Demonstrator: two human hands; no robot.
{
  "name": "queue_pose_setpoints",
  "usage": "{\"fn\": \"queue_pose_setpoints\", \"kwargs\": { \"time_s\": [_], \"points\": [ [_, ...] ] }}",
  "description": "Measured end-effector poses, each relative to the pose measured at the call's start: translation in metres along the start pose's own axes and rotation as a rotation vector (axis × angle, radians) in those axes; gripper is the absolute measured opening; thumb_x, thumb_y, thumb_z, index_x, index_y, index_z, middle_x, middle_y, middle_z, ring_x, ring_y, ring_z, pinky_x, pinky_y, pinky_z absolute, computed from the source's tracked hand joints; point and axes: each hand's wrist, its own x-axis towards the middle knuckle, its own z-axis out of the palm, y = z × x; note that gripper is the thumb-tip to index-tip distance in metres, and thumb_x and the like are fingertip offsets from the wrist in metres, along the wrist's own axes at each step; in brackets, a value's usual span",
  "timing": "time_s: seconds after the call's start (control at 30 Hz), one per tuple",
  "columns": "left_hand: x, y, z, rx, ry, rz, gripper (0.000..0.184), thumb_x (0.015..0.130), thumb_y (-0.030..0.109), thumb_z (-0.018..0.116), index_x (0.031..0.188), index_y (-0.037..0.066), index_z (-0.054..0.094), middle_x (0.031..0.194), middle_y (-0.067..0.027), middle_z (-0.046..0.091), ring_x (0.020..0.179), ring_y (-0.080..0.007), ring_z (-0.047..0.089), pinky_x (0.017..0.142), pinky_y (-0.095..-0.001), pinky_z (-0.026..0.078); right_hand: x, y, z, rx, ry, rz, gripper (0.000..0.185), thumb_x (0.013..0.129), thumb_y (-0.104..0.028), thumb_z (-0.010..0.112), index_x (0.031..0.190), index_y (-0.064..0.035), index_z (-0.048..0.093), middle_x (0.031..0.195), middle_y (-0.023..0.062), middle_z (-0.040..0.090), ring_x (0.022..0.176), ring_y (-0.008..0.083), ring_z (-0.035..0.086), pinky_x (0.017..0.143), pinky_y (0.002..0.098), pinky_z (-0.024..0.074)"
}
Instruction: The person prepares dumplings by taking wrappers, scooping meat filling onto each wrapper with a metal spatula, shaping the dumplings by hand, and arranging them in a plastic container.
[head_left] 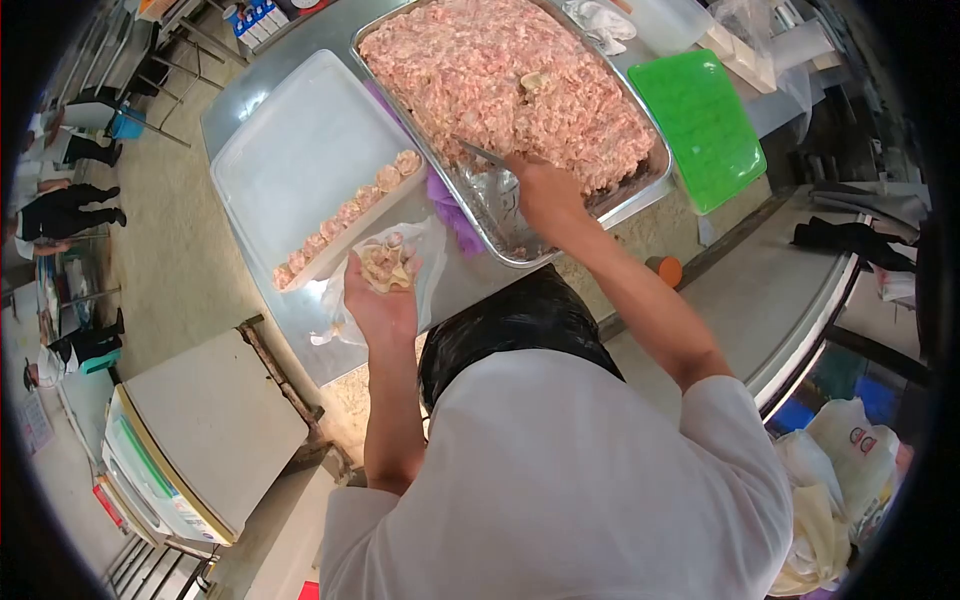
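Observation:
My left hand (pixel 378 312) is cupped around an open dumpling wrapper (pixel 386 266) with some meat in it, palm up over a clear plastic bag (pixel 428 250). My right hand (pixel 548 200) grips a thin metal spatula (pixel 480 152), its handle hidden in the fist. The blade reaches the near-left edge of the minced meat (pixel 500 85), which fills most of a deep metal tray (pixel 512 262). To the left, a white plastic tray (pixel 305 110) carries a row of filled dumplings (pixel 345 217) along its near side.
A green cutting board (pixel 700 130) lies right of the metal tray. Purple cloth (pixel 455 212) shows between the two trays on the steel table (pixel 345 358). A white fridge-like cabinet (pixel 205 440) stands at the lower left. Several people are far off on the left.

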Motion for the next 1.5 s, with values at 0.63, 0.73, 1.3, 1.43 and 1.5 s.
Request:
{"fn": "queue_pose_setpoints", "kwargs": {
  "time_s": [0.63, 0.73, 1.3, 1.43, 1.5],
  "points": [
    [0.009, -0.013, 0.040, -0.176, -0.174, -0.072, 0.042, 0.106, 0.035, 0.042, 0.127, 0.001, 0.054, 0.116, -0.0155, 0.063, 0.110, -0.0367, 0.059, 0.099, -0.0518, 0.046, -0.074, -0.024, -0.047, 0.676, -0.109, -0.234, 0.023, 0.092, -0.002, 0.064, 0.114, -0.0029, 0.071, 0.082, 0.0164, 0.063, 0.071, 0.0290, 0.064, 0.064, 0.0414, 0.0475],
    [0.005, -0.017, 0.054, -0.168, -0.124, -0.012, 0.038, 0.107, 0.034, 0.041, 0.119, 0.002, 0.058, 0.110, -0.0127, 0.063, 0.103, -0.0336, 0.060, 0.095, -0.0508, 0.048, -0.083, -0.041, -0.041, 0.505, -0.074, -0.226, 0.031, 0.090, 0.000, 0.066, 0.119, -0.0050, 0.071, 0.083, 0.0169, 0.060, 0.073, 0.0343, 0.061, 0.066, 0.0437, 0.0479],
    [0.005, -0.006, 0.035, -0.128, 0.049, -0.009, 0.031, 0.107, 0.032, 0.042, 0.100, 0.008, 0.059, 0.096, -0.0081, 0.063, 0.094, -0.0253, 0.059, 0.087, -0.0466, 0.047, -0.072, -0.056, -0.051, 0.462, -0.183, -0.275, 0.035, 0.088, 0.002, 0.067, 0.121, -0.0070, 0.069, 0.088, 0.0149, 0.063, 0.078, 0.0320, 0.064, 0.070, 0.0417, 0.0498],
    [0.023, -0.011, 0.008, -0.107, -0.103, 0.068, 0.030, 0.107, 0.030, 0.040, 0.099, 0.008, 0.058, 0.096, -0.0078, 0.062, 0.092, -0.0252, 0.059, 0.089, -0.0456, 0.046, -0.075, -0.050, -0.025, 0.522, -0.152, -0.292, 0.032, 0.089, -0.002, 0.068, 0.120, -0.0075, 0.070, 0.086, 0.0151, 0.063, 0.074, 0.0358, 0.064, 0.067, 0.0458, 0.0508],
    [0.032, -0.005, -0.006, -0.001, -0.145, 0.158, 0.031, 0.107, 0.031, 0.039, 0.100, 0.008, 0.058, 0.096, -0.0072, 0.061, 0.092, -0.0251, 0.058, 0.090, -0.0452, 0.046, -0.069, -0.038, -0.034, 0.474, -0.104, -0.315, 0.030, 0.089, -0.003, 0.065, 0.118, -0.0069, 0.070, 0.085, 0.0158, 0.064, 0.073, 0.0387, 0.064, 0.066, 0.0482, 0.0510]
  ]
}}
